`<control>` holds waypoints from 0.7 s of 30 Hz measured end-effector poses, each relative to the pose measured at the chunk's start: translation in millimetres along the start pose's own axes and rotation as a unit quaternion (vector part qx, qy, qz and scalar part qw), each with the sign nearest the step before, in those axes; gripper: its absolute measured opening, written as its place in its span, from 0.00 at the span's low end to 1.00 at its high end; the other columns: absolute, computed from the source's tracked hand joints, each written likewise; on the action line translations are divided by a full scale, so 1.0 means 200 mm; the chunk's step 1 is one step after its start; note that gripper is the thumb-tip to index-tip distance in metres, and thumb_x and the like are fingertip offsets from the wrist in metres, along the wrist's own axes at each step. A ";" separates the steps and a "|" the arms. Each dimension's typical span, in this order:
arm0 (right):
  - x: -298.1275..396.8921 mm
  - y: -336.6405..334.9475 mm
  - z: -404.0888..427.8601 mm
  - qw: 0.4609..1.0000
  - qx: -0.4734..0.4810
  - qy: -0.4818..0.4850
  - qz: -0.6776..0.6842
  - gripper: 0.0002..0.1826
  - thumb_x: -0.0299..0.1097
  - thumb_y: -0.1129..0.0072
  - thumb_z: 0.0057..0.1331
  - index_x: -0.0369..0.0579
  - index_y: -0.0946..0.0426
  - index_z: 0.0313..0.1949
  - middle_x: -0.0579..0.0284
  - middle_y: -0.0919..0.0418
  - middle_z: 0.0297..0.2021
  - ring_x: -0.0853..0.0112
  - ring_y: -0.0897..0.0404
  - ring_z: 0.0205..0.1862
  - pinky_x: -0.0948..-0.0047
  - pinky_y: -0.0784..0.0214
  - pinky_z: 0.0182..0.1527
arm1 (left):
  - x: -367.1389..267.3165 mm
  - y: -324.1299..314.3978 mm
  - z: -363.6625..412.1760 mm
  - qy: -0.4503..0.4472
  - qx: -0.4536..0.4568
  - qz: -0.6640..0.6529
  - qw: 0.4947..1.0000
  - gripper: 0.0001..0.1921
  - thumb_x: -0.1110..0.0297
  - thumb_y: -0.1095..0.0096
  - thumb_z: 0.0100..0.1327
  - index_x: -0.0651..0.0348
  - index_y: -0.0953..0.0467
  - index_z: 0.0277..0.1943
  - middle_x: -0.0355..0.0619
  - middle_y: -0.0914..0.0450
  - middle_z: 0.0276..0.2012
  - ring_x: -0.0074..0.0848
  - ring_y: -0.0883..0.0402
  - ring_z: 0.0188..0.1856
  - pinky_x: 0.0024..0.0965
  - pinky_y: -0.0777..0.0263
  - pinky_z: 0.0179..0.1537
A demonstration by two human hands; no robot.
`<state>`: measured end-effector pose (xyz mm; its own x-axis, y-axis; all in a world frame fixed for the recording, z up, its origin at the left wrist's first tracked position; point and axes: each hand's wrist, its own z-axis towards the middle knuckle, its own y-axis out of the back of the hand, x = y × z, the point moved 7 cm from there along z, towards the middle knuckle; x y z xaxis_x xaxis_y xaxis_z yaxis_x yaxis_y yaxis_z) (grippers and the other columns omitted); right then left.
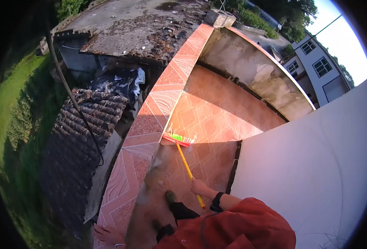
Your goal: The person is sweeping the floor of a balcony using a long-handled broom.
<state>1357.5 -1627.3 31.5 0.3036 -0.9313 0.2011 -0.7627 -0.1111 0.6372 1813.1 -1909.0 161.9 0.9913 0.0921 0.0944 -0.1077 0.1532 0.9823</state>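
My right hand (199, 187) grips the yellow handle (185, 162) of a push broom, with the handle's end sticking out behind the fist. The broom's red head (177, 141), with green and white bristles, rests on the reddish tiled floor (211, 112) beside the parapet, where shade meets sunlight. At the lower left, my left hand (107, 234) lies on the patterned tile top of the parapet (143, 127), fingers spread and holding nothing. A dark shoe (170, 197) stands on the floor below the broom.
A white wall (295, 174) bounds the floor on the right. A stained low wall (255, 68) closes the far end, with a concrete block (220, 18) at the corner. Beyond the parapet, a lower tiled roof (90, 115) and a hanging dark cable (72, 99) are visible.
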 end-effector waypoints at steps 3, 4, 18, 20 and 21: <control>0.06 -0.02 -0.19 1.000 0.007 0.018 -0.012 0.25 0.30 0.51 0.57 0.35 0.36 0.55 0.39 0.21 0.37 0.51 0.20 0.41 0.57 0.28 0.42 | 0.00 -0.04 -0.02 -0.004 -0.016 0.015 1.000 0.22 0.56 0.60 0.69 0.51 0.38 0.63 0.54 0.36 0.61 0.44 0.40 0.65 0.50 0.48 0.63; 0.09 -0.04 -0.25 0.999 0.031 0.025 -0.009 0.23 0.31 0.51 0.56 0.35 0.33 0.52 0.38 0.22 0.39 0.50 0.22 0.44 0.56 0.29 0.45 | 0.00 -0.04 -0.02 -0.001 -0.019 0.014 1.000 0.23 0.56 0.60 0.68 0.51 0.38 0.64 0.54 0.36 0.61 0.44 0.40 0.65 0.49 0.48 0.63; -0.25 -0.16 -0.57 0.996 -0.048 0.077 0.002 0.27 0.27 0.45 0.52 0.36 0.30 0.54 0.44 0.20 0.32 0.60 0.18 0.24 0.65 0.24 0.26 | -0.09 0.01 0.00 0.017 -0.017 -0.109 0.994 0.23 0.56 0.56 0.66 0.51 0.38 0.63 0.56 0.39 0.62 0.50 0.49 0.68 0.54 0.61 0.65; -0.28 -0.25 -0.55 0.988 -0.082 0.114 -0.057 0.26 0.27 0.45 0.52 0.36 0.29 0.53 0.44 0.20 0.33 0.60 0.18 0.25 0.65 0.24 0.27 | -0.08 0.03 -0.01 0.009 -0.036 -0.135 0.990 0.24 0.56 0.57 0.66 0.52 0.38 0.63 0.57 0.40 0.63 0.51 0.50 0.69 0.55 0.62 0.66; -0.28 -0.30 -0.55 0.981 -0.112 0.131 -0.084 0.27 0.27 0.44 0.51 0.35 0.29 0.53 0.43 0.20 0.32 0.59 0.18 0.25 0.64 0.24 0.27 | -0.10 0.03 -0.01 0.010 -0.031 -0.136 0.990 0.24 0.56 0.57 0.66 0.52 0.38 0.63 0.57 0.40 0.63 0.51 0.50 0.69 0.55 0.62 0.66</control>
<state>1448.3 -1531.0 63.7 0.5730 -0.7818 0.2459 -0.5542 -0.1486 0.8190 1792.3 -1907.3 165.0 0.9826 0.0587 -0.1760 0.1577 0.2347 0.9592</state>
